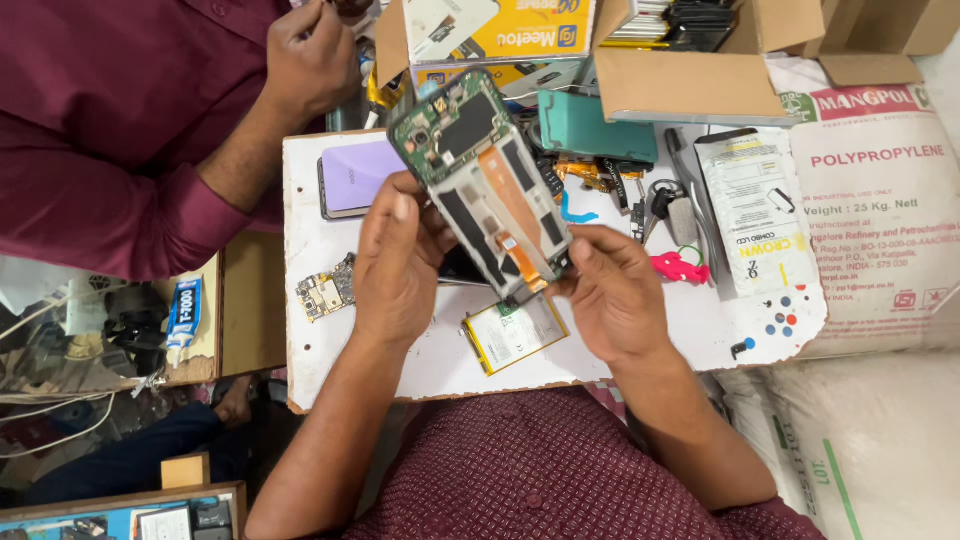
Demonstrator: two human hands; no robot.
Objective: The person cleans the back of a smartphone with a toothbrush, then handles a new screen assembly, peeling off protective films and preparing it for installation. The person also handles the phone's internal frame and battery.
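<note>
Holding the opened phone (487, 185) above the desk (640, 330), both hands' grips are closing on it: left hand (398, 262) supporting, right hand (612, 295) pinching its lower end; next probably calls for a steady pull.

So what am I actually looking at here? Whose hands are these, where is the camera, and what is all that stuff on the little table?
There is no machine here: a person works with two bare hands, and the camera sits on that person's head, looking down. The left hand and the right hand together hold an opened phone, its back removed so the green circuit board and an orange ribbon cable show. Below it is a small white board used as a table. On it lie a flat battery, a loose circuit board, a lilac phone cover, a teal cover, a pink clip and a packaged part. Cardboard boxes stand behind. The arm in the dark red sleeve at top left belongs to another person.
</note>
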